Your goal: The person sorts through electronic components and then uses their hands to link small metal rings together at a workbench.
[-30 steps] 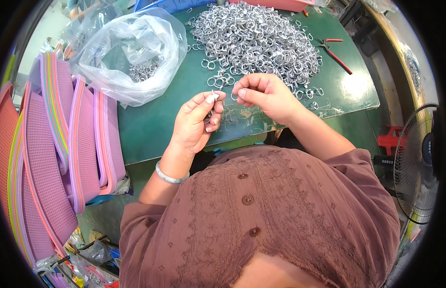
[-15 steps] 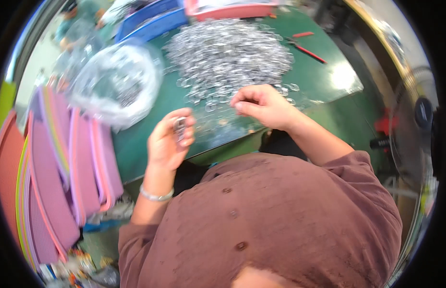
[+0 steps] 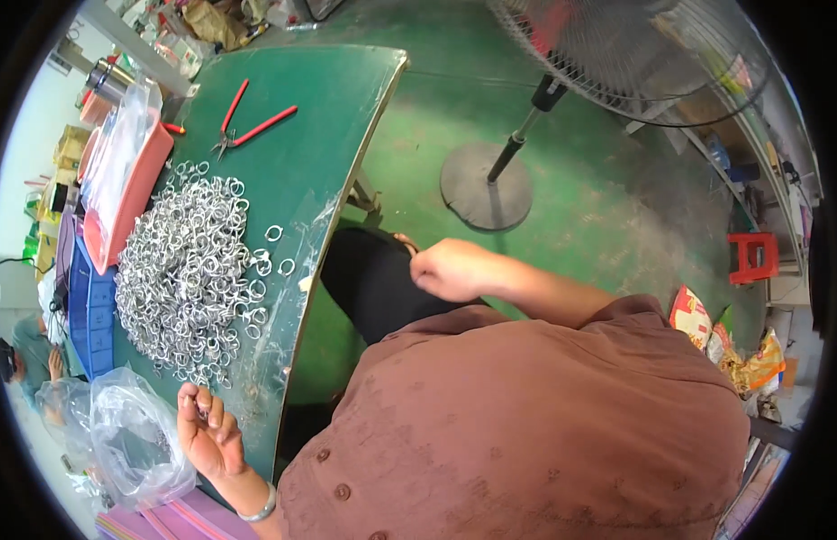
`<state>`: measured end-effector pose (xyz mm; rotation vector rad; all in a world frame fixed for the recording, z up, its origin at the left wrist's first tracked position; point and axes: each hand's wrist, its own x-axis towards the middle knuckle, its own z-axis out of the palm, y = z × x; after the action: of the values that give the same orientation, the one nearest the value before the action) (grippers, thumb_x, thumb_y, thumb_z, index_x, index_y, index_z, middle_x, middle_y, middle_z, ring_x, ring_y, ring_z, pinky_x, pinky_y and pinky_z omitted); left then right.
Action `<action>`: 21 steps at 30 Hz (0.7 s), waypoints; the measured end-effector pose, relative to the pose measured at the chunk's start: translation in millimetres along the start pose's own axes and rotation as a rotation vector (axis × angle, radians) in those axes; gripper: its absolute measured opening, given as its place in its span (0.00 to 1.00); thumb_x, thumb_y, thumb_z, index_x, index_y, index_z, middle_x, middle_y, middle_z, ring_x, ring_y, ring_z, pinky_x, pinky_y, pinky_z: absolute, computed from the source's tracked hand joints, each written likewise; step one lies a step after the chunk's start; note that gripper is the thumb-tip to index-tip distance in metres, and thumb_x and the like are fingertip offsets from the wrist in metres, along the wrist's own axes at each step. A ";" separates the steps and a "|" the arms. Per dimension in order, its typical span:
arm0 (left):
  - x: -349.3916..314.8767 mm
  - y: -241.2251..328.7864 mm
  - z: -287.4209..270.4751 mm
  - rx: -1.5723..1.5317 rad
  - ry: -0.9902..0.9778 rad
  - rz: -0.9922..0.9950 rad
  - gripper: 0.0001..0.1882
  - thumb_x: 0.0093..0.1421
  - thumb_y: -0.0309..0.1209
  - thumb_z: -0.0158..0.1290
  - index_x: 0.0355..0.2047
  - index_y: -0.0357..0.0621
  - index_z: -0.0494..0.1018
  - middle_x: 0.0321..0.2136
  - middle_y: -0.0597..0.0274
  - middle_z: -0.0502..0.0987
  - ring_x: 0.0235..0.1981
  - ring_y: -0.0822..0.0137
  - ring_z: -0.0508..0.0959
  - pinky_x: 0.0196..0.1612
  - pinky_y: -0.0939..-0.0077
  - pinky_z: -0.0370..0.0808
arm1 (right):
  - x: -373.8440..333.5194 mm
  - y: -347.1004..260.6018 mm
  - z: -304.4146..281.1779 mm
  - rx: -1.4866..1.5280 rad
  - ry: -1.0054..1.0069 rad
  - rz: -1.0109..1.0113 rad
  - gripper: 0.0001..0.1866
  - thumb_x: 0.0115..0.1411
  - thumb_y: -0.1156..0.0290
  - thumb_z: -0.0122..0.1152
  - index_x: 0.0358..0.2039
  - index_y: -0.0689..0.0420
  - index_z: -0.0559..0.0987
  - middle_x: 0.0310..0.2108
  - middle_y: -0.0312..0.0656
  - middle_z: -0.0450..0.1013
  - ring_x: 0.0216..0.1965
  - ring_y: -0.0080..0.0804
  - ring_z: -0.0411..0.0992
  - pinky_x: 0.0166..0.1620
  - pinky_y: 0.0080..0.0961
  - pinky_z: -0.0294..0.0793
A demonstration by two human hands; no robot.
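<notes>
A heap of small silver metal rings (image 3: 189,270) lies on the green table (image 3: 324,85), with a few loose rings at its right side. My left hand (image 3: 211,436) is raised at the table's near edge, just below the heap, fingers curled around small metal rings that are mostly hidden by the fingers. Away from the table, my right hand (image 3: 450,270) is over my dark-trousered thigh. Its fingers are bent closed and point down; whatever they hold, if anything, does not show. Beyond the heap lie red-handled pliers (image 3: 247,130), spread apart.
A pink bin (image 3: 135,198) and a blue bin (image 3: 92,310) stand left of the heap. Beside my left hand is a clear plastic bag (image 3: 135,441), with purple straps (image 3: 180,520) below it. A pedestal fan (image 3: 486,184) and a red stool (image 3: 753,257) stand right.
My view has turned to the right, bringing the fan and floor in. My right hand has left the heap's near side for my thigh. My left hand stays raised with its rings.
</notes>
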<state>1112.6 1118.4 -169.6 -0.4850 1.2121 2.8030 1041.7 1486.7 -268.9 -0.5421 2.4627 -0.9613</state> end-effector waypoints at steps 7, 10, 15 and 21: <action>-4.3 9.2 -23.6 0.108 0.210 0.122 0.14 0.58 0.27 0.42 0.43 0.35 0.64 0.30 0.62 0.68 0.20 0.77 0.62 0.14 0.90 0.60 | 11.2 20.0 -3.0 -0.184 0.042 -0.064 0.08 0.49 0.68 0.51 0.25 0.59 0.72 0.24 0.49 0.70 0.30 0.49 0.68 0.33 0.39 0.68; -8.8 8.3 -26.0 0.121 0.288 0.139 0.14 0.55 0.26 0.45 0.42 0.35 0.65 0.29 0.61 0.69 0.22 0.76 0.63 0.17 0.90 0.59 | 16.0 14.1 -6.3 -0.155 0.003 -0.170 0.08 0.47 0.69 0.53 0.27 0.60 0.73 0.26 0.50 0.70 0.30 0.47 0.69 0.33 0.37 0.68; -35.3 35.5 -33.3 0.172 0.395 0.266 0.12 0.54 0.27 0.47 0.39 0.36 0.67 0.27 0.63 0.68 0.23 0.75 0.65 0.19 0.89 0.60 | 21.9 -12.9 -15.7 -0.076 -0.061 -0.160 0.09 0.46 0.74 0.56 0.29 0.63 0.72 0.23 0.47 0.69 0.26 0.41 0.69 0.30 0.31 0.68; -45.3 117.4 -85.3 0.205 0.623 0.761 0.12 0.52 0.26 0.48 0.38 0.36 0.66 0.32 0.58 0.69 0.29 0.72 0.69 0.29 0.85 0.68 | 31.7 -57.6 -12.3 -0.021 -0.030 -0.371 0.08 0.48 0.75 0.55 0.30 0.62 0.71 0.24 0.46 0.68 0.25 0.39 0.68 0.29 0.28 0.68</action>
<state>1158.4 979.5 -128.3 -1.1477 2.1742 3.1392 1020.3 1438.1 -228.2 -1.0393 2.3930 -1.0554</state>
